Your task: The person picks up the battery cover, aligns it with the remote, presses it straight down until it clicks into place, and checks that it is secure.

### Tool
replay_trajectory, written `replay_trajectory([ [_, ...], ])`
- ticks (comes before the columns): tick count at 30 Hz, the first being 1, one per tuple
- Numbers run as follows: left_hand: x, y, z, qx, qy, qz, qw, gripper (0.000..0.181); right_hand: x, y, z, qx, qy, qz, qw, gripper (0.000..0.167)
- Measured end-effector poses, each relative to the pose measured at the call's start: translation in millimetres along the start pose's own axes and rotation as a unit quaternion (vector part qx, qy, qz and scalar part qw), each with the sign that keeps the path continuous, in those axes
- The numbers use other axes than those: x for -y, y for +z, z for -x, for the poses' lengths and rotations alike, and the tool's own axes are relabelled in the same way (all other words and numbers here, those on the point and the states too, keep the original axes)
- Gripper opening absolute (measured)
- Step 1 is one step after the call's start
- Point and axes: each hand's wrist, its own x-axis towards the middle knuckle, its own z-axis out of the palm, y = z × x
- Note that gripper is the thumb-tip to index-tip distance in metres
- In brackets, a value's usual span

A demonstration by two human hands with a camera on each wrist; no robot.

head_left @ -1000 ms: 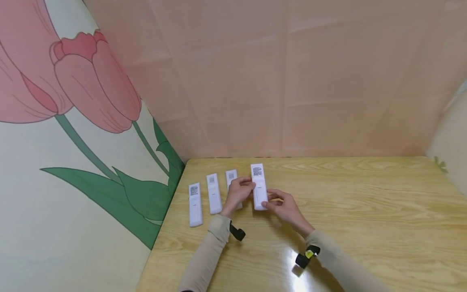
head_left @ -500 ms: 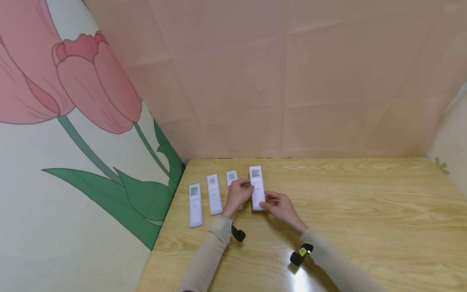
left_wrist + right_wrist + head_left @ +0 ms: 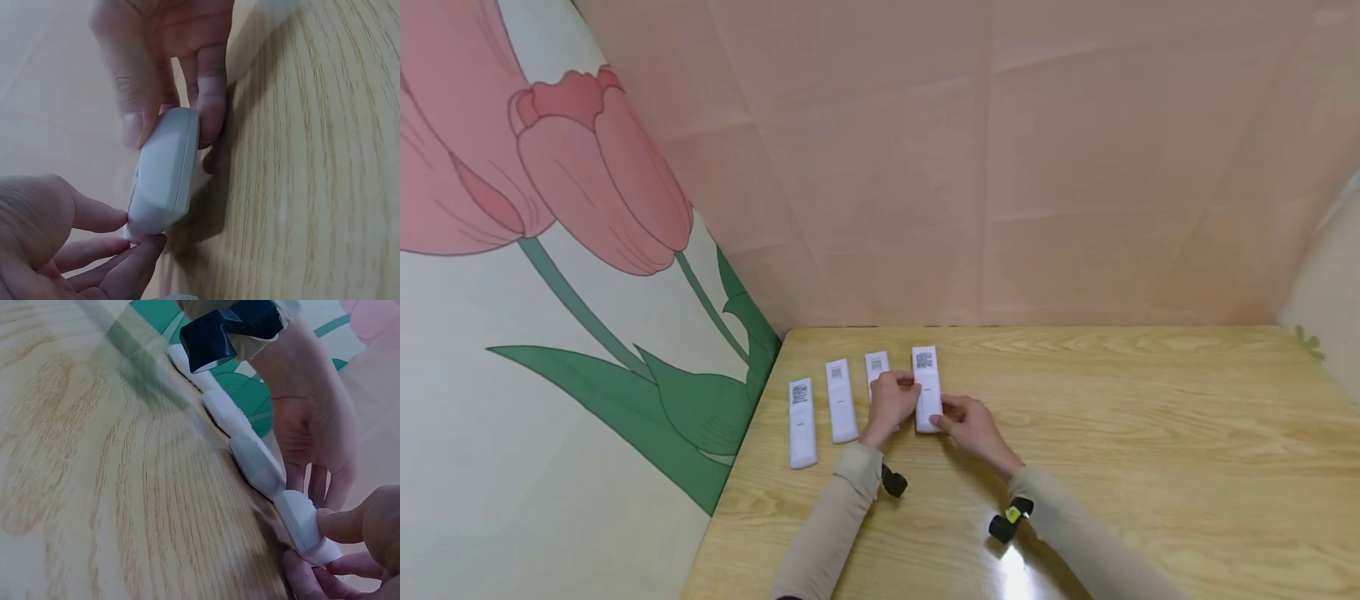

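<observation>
A white remote control, back side up with a printed label at its far end, is between my two hands. My left hand pinches its left edge, and my right hand pinches its near right corner with thumb and fingers. The left wrist view has the remote's near end close over the table, a shadow beside it; whether it touches the wood I cannot tell. To the left lie a second remote, partly covered by my left hand, a third, and the leftmost remote.
The wooden table stretches away to the right. A pinkish-beige covering rises behind its far edge. At the left stands a wall with printed tulips. Each wrist carries a black camera, one being the right wrist camera.
The held remote has come down towards the table and slightly left, both hands moving with it. My right forearm has shifted left. The other remotes keep their places.
</observation>
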Motion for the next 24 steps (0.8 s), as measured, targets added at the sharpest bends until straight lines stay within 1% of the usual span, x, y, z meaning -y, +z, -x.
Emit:
replay_trajectory([
  [4, 1.8, 1.6, -1.1, 0.0, 0.021, -0.026, 0.9994, 0.022, -1.8, 2.4, -1.9, 0.0, 0.008, 0.002, 1.0, 0.049],
  [8, 1.2, 2.3, -2.7, 0.0, 0.03, -0.037, 0.9989, 0.02, -2.5, 4.2, -5.3, 0.002, 0.001, 0.01, 0.9999, 0.048],
  [11, 0.3, 2.1, -3.8, 0.0, 0.03, -0.04, 0.9987, 0.019, -1.8, 5.4, -7.2, 0.001, -0.01, 0.027, 0.9996, 0.047],
  [16, -0.4, 2.1, -4.5, 0.008, 0.019, -0.044, 0.9988, 0.018, 0.2, 6.3, -8.0, 0.0, -0.013, 0.051, 0.9986, 0.047],
  [18, -0.1, 2.4, -4.6, 0.011, 0.017, -0.049, 0.9986, 0.018, 0.3, 6.7, -7.7, 0.001, -0.014, 0.056, 0.9983, 0.047],
  [24, 1.1, 2.1, -4.8, 0.006, 0.022, -0.066, 0.9975, 0.016, -0.3, 9.4, -6.1, -0.002, -0.027, 0.056, 0.9981, 0.046],
])
